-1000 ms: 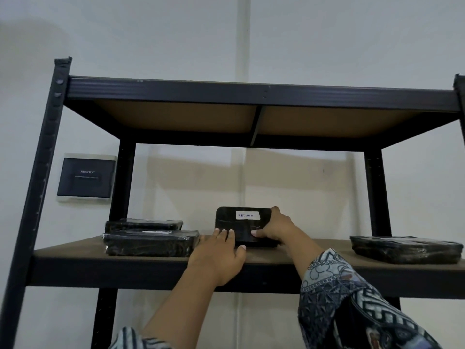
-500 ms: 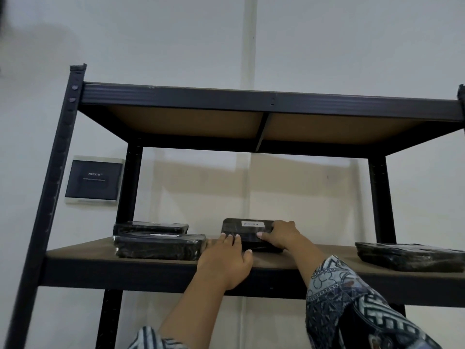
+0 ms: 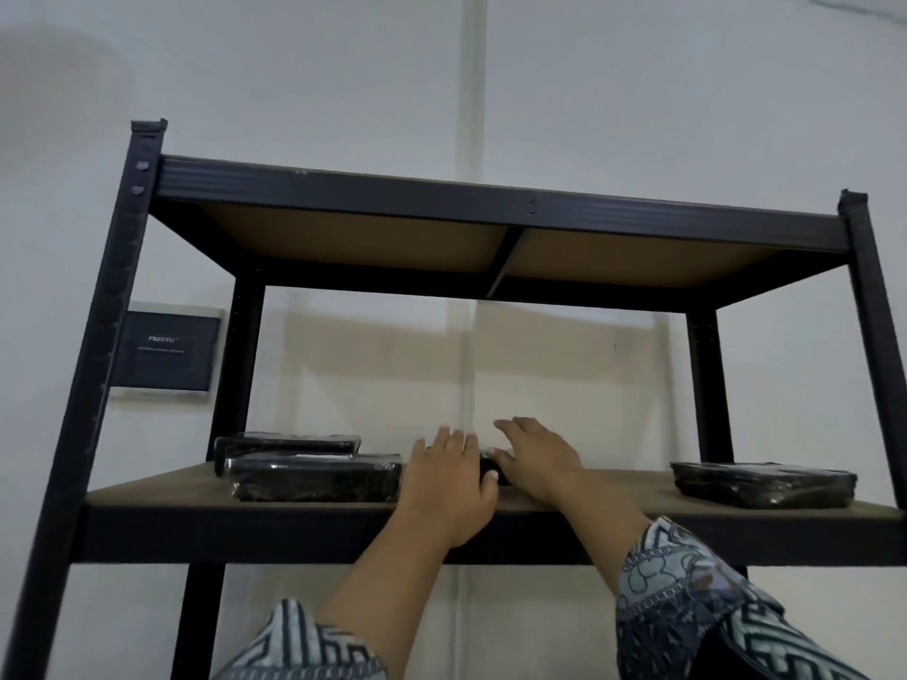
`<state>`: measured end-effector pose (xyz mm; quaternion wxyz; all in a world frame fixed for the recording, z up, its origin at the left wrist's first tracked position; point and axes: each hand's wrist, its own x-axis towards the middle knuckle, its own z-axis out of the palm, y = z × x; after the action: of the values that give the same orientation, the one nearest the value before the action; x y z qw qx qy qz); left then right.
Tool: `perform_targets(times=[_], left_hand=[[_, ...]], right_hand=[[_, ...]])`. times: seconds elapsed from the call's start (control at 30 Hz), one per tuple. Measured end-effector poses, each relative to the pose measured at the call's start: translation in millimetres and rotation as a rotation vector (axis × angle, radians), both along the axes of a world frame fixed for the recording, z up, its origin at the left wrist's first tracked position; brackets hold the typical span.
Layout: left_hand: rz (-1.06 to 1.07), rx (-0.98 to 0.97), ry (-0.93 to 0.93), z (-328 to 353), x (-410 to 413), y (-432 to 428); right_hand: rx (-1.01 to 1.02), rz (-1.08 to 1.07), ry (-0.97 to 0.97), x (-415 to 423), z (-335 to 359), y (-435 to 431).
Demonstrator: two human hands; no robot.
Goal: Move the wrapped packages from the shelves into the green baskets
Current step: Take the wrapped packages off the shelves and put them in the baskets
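A black metal rack holds wrapped black packages on its wooden shelf (image 3: 162, 488). Two packages (image 3: 314, 476) lie stacked at the left and one package (image 3: 763, 483) lies at the right. A third, middle package (image 3: 488, 466) lies flat between my hands, and only a small dark part of it shows. My left hand (image 3: 449, 488) rests at the shelf's front edge, fingers apart, thumb against that package. My right hand (image 3: 537, 458) lies over the package's right side with its fingers spread and lifted. No green basket is in view.
The upper shelf (image 3: 491, 208) of the rack runs close overhead. Dark uprights (image 3: 113, 336) stand at both sides. A dark panel (image 3: 167, 350) hangs on the white wall to the left of the rack.
The middle package, held upright by my right hand with its white label showing, has tipped down flat on the shelf. Both hands have spread their fingers. My view has tilted up.
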<state>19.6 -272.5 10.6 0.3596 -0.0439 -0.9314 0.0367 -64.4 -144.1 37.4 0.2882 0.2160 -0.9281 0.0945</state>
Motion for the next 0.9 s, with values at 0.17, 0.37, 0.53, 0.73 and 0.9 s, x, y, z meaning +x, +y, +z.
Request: perform_targets(times=[0.17,0.37,0.53,0.73,0.9], left_hand=[[0.066,-0.066,0.088,14,28,-6],[0.169,-0.069,0.13,16,67,-30],[0.256,-0.044,0.155,11,98,-69],[0.339,0.031,0.165,8,115,-138],[0.348,0.06,0.115,5,111,-195]], right_hand=[[0.014,0.033,0.121,32,-4,-6],[-0.021,0.164,0.123,71,1,-25],[0.009,0.244,0.115,90,-3,-54],[-0.014,0.286,0.001,101,-9,-93],[-0.11,0.236,-0.19,98,-8,-120]])
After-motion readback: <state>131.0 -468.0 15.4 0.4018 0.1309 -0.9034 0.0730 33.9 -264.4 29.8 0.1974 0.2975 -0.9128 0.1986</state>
